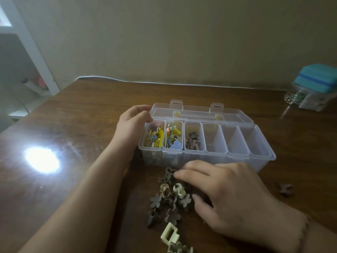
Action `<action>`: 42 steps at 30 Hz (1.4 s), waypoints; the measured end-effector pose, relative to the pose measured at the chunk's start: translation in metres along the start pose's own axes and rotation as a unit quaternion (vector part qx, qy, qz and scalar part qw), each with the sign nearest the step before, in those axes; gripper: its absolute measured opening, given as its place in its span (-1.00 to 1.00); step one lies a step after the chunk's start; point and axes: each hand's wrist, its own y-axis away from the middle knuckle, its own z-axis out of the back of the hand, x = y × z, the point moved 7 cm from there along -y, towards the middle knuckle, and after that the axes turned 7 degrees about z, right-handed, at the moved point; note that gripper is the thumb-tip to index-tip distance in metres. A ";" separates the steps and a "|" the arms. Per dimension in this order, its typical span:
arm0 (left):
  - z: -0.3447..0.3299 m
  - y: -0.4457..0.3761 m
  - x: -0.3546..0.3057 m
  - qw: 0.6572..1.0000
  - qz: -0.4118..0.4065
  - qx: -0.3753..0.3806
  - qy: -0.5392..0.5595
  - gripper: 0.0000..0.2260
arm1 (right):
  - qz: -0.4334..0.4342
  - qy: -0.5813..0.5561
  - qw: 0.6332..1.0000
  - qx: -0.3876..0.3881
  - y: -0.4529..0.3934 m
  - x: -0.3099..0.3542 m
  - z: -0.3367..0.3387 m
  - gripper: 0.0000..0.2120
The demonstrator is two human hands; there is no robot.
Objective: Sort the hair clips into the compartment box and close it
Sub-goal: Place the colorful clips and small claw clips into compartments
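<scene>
Glossy wooden table (73, 125) against a beige wall (164, 42).

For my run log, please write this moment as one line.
left hand: rests on box corner | right hand: fingers on loose clips | lid: open | filled: three leftmost compartments

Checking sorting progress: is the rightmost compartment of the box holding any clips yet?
No, the rightmost compartment of the compartment box shows only clear plastic.
</scene>
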 end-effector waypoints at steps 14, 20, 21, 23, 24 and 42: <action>-0.001 -0.003 0.003 1.000 0.007 0.011 0.000 -0.69 | -0.014 0.062 0.960 -0.272 0.014 -0.035 0.052 -0.81; 0.000 -0.004 0.002 1.000 -0.001 0.005 -0.005 -0.69 | -0.079 -0.014 0.979 -0.188 0.009 -0.054 0.030 -0.72; 0.000 -0.003 0.002 1.000 -0.001 0.004 -0.005 -0.69 | -0.075 -0.007 0.979 -0.187 0.008 -0.053 0.031 -0.72; 0.000 -0.003 0.002 1.000 0.000 0.002 -0.003 -0.69 | -0.058 0.010 0.982 -0.180 0.006 -0.050 0.032 -0.74; -0.001 -0.003 0.002 1.000 0.000 0.001 -0.004 -0.69 | -0.052 0.014 0.983 -0.174 0.005 -0.049 0.032 -0.73; -0.001 -0.003 0.001 1.000 -0.010 0.003 -0.002 -0.71 | -0.078 0.006 0.968 -0.239 0.012 -0.067 0.046 -0.66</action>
